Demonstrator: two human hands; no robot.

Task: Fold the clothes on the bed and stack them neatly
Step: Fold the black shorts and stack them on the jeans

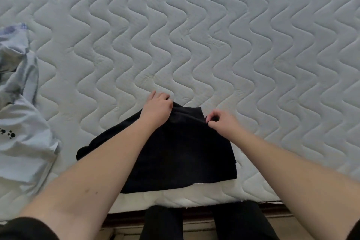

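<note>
Black, soft-fabric garment [175, 154], lying flat near the front edge of the bed, roughly in the middle of the view, partly folded with a rumpled lobe sticking out at its left side. Far edge raised slightly into a ridge between the two hands.

Left hand [157, 110] at the far left corner of the black garment, palm down, fingers curled over the cloth edge and gripping it. Right hand [222, 121] at the far right corner, thumb and forefinger pinched together on the hem, other fingers curled loosely. Both bare forearms reaching forward over the cloth from the bottom corners of the view, the left one hiding part of the garment's left half.

Underneath and all around, a white quilted mattress [214, 35] with wavy stitched lines, bare across its far and right parts. At the left edge, well apart from the black garment, a crumpled pale blue garment [21, 122] with small black paw prints, lying unfolded. Below the mattress edge, dark trouser legs [194, 222] of the person standing against the bed.
</note>
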